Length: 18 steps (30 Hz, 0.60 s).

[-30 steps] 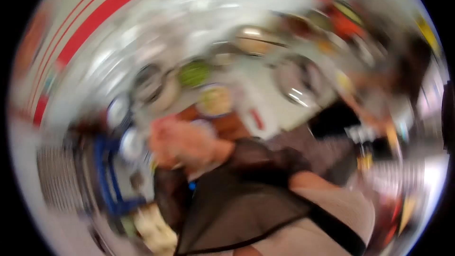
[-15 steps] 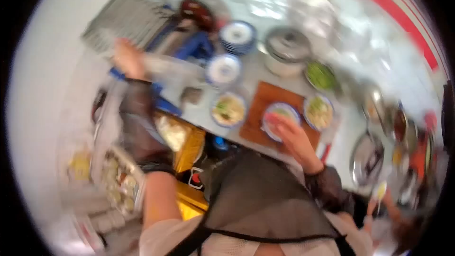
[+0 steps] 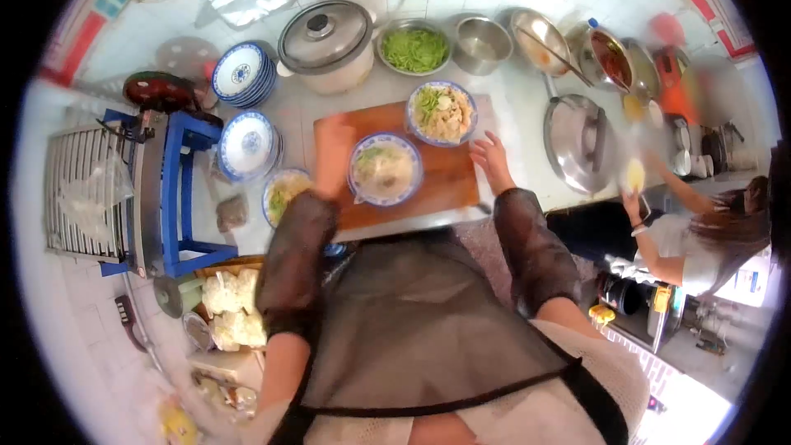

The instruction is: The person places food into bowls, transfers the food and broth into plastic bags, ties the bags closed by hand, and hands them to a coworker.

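On the brown board (image 3: 449,181), right in front of you, sits the middle bowl (image 3: 386,168), with pale food and a bit of green in it. Your left hand (image 3: 333,148) is just beside it, over the board's left side. It is too blurry to tell if it is wide or narrow, or if it holds something. Your right hand (image 3: 492,158) is wide, with its fingers spread and nothing in it, near the far bowl (image 3: 442,114). That bowl has green bits and pale chunks, and sits at the board's far right corner. Your left sleeve (image 3: 298,259) hides part of the side bowl (image 3: 284,191). Behind the board are a big pot (image 3: 326,49) with its lid on and a dish of green leaves (image 3: 414,48).
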Available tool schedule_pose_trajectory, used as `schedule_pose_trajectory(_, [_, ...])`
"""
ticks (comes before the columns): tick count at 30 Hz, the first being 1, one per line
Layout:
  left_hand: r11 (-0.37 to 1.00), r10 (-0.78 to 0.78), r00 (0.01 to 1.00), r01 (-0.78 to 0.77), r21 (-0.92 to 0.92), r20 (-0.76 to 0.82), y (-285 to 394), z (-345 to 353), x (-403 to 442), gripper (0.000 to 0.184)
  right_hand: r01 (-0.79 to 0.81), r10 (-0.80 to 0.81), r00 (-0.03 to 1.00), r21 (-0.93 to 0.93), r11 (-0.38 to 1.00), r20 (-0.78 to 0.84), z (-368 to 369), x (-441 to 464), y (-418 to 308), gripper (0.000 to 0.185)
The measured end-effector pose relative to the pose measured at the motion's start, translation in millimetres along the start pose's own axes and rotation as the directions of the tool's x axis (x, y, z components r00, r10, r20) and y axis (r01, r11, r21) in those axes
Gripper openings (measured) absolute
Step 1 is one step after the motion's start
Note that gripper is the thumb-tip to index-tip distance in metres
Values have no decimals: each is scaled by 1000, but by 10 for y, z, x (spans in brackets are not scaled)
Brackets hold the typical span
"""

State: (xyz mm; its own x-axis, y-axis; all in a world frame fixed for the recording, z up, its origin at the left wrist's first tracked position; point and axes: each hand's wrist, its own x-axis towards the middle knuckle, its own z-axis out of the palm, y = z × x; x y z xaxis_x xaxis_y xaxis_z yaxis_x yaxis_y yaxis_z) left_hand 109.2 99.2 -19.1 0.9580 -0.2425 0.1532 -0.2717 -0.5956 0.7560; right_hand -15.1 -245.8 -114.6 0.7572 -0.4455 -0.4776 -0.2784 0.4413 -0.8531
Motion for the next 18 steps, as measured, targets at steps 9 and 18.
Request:
schedule_pose_trajectory(9, [332,-71,591,774,-539,804,-512,2067,939,46,-109,61,925,108,988,374,13,716,-217,48])
schedule_pose_trajectory(18, [294,-208,682,727,-620,702,894,1486,185,58,-374,263,773,79,924,578,-272,512,-664,24])
